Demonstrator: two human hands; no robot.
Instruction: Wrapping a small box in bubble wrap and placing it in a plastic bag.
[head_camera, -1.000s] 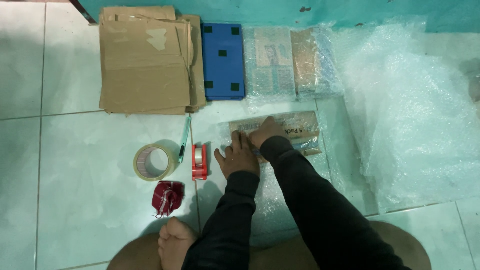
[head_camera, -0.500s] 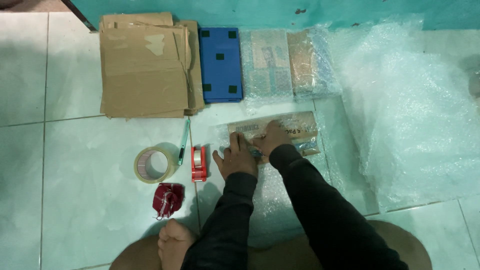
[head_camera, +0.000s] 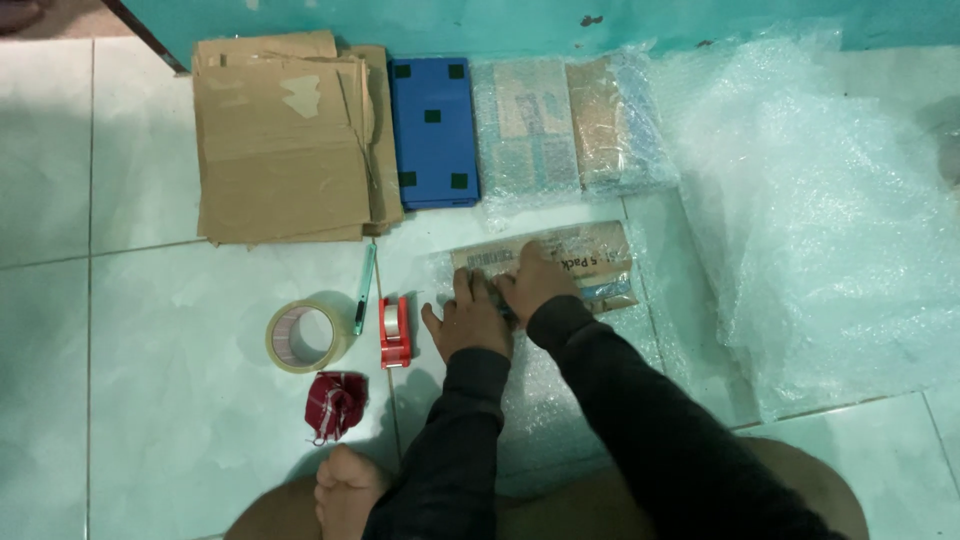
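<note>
A flat brown cardboard parcel (head_camera: 580, 255) lies on a sheet of bubble wrap (head_camera: 540, 400) on the tiled floor in front of me. Both hands press on its near left edge, where wrap is folded over it. My left hand (head_camera: 465, 318) lies flat with fingers spread on the wrap. My right hand (head_camera: 532, 282) rests on the parcel beside it, fingers curled down over the edge. Whether either hand pinches the wrap is hidden. Both arms wear dark sleeves.
Left of my hands lie a red tape dispenser (head_camera: 394, 332), a green utility knife (head_camera: 364, 288), a roll of clear tape (head_camera: 303, 335) and a red cloth (head_camera: 333, 404). Flattened cardboard (head_camera: 285, 140), a blue box (head_camera: 432, 130) and wrapped parcels (head_camera: 570, 125) line the wall. Bubble wrap (head_camera: 830, 210) is heaped at right.
Both hands have shifted slightly left along the parcel's near edge and drawn closer together. The parcel and the tools have stayed in place.
</note>
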